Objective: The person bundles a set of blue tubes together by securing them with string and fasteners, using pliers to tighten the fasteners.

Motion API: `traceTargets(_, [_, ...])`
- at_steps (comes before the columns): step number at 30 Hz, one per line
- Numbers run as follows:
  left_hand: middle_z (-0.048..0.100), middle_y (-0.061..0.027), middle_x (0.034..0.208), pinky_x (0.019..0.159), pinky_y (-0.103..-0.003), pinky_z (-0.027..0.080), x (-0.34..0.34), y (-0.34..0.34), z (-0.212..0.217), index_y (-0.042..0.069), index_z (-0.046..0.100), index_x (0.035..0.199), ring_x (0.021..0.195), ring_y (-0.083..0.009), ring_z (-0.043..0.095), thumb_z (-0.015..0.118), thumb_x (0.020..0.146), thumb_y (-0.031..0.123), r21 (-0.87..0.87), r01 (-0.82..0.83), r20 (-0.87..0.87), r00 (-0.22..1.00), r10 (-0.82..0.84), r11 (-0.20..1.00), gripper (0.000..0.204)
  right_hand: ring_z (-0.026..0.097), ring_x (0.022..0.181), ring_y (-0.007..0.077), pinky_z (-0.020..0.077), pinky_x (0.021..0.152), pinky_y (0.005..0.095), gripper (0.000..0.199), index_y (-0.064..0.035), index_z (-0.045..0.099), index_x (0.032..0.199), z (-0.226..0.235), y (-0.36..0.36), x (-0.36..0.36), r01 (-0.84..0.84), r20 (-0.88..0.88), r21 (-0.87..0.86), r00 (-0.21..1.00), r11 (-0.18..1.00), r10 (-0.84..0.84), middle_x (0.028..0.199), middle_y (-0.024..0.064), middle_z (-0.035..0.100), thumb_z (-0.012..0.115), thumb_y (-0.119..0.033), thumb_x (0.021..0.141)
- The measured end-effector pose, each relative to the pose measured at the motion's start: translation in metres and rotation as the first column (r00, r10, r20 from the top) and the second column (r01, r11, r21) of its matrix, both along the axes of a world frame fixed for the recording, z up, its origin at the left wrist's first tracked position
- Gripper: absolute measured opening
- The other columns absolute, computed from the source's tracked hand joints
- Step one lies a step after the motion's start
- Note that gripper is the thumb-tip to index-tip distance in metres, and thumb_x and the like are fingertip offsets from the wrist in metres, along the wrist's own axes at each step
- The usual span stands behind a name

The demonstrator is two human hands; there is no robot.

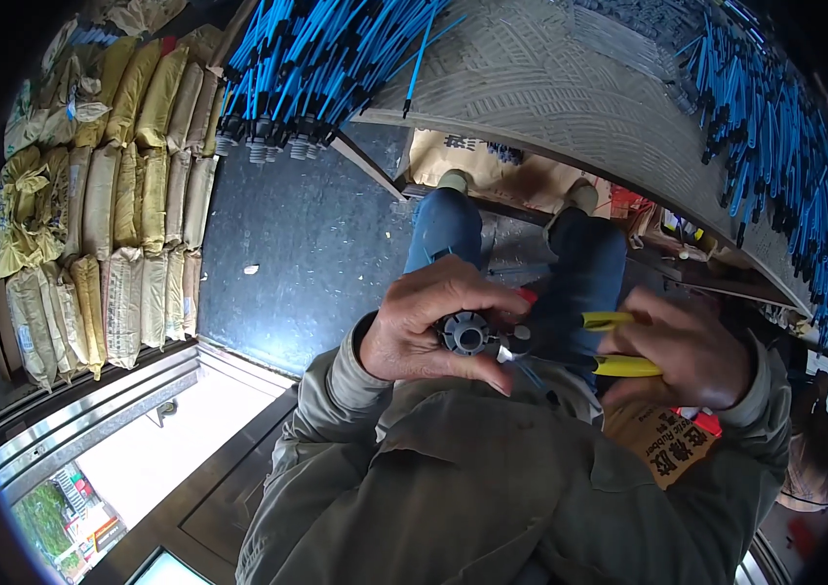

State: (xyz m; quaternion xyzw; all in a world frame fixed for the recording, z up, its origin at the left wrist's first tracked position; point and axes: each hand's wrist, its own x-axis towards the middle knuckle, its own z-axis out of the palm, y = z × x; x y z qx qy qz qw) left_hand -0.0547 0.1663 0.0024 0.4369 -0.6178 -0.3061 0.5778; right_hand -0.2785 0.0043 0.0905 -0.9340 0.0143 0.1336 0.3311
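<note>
The grey ribbed fitting (pixel 464 333) sits in front of the person's chest, pinched in the left hand (pixel 433 327), whose fingers curl over its top while the thumb props it from below; its round open end faces up toward the head. Its axis runs roughly sideways toward the right hand (pixel 682 351), which is closed around the yellow-handled pliers (pixel 618 343). The plier nose points left and meets the fitting's right end, where a thin blue wire (pixel 534 375) trails down. Both hands are level and close together above the blue-jeaned knees (pixel 448 229).
</note>
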Motion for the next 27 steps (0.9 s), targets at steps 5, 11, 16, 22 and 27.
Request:
traceTargets(5, [0.062,-0.008,0.074,0.054,-0.026,0.042,0.008,-0.008,-0.003,-0.004,0.065,0.093,0.06,-0.0145,0.056,0.084,0.044,0.042,-0.026,0.115,-0.06,0.991,-0.116,0.993,0.069,0.054,0.061,0.0133,0.0465,0.061,0.0297,0.043,-0.0017,0.056,0.085,-0.035,0.008,-0.004,0.436,-0.531,0.798,0.836,0.416,0.141,0.078,0.0055,0.055,0.058,-0.045,0.085])
traceTargets(11, [0.061,-0.0069,0.07,0.053,-0.026,0.042,0.018,-0.018,-0.003,-0.005,0.065,0.097,0.059,-0.0138,0.055,0.081,0.045,0.047,-0.026,0.256,-0.143,0.956,-0.257,0.966,0.075,0.052,0.06,0.013,0.0433,0.058,0.0256,0.053,-0.0026,0.051,0.078,-0.081,0.06,-0.009,0.382,-0.31,0.885,0.91,-0.267,0.276,0.071,0.0055,0.05,0.041,-0.053,0.09])
traceTargets(16, [0.062,-0.0066,0.078,0.06,-0.025,0.044,0.021,-0.01,-0.003,-0.002,0.062,0.106,0.068,-0.0123,0.058,0.082,0.044,0.046,0.026,0.29,-0.224,0.934,-0.278,0.957,0.081,0.05,0.059,0.012,0.0415,0.057,0.0236,0.048,-0.0036,0.049,0.077,-0.096,0.08,-0.019,0.308,-0.256,0.873,0.949,-0.378,0.183,0.071,0.0075,0.05,0.043,-0.049,0.091])
traceTargets(22, [0.062,-0.0054,0.08,0.064,-0.024,0.044,0.018,-0.008,-0.006,-0.003,0.053,0.119,0.072,-0.0112,0.058,0.079,0.039,0.05,0.032,0.271,-0.362,0.9,-0.242,0.962,0.099,0.049,0.061,0.0143,0.0406,0.053,0.025,0.024,-0.0013,0.054,0.077,-0.077,0.063,-0.011,0.288,-0.246,0.957,0.85,0.02,-0.465,0.071,0.0095,0.052,0.05,-0.022,0.09])
traceTargets(27, [0.062,-0.0081,0.086,0.071,-0.025,0.044,0.007,-0.009,-0.009,-0.004,0.037,0.131,0.08,-0.0137,0.058,0.069,0.046,0.061,-0.002,0.204,-0.381,0.905,-0.189,0.979,0.111,0.048,0.069,0.0058,0.0395,0.06,0.0199,0.038,-0.0001,0.056,0.112,-0.116,0.069,0.041,0.334,0.262,0.785,0.584,0.521,-0.768,0.098,0.0049,0.053,0.068,-0.002,0.077])
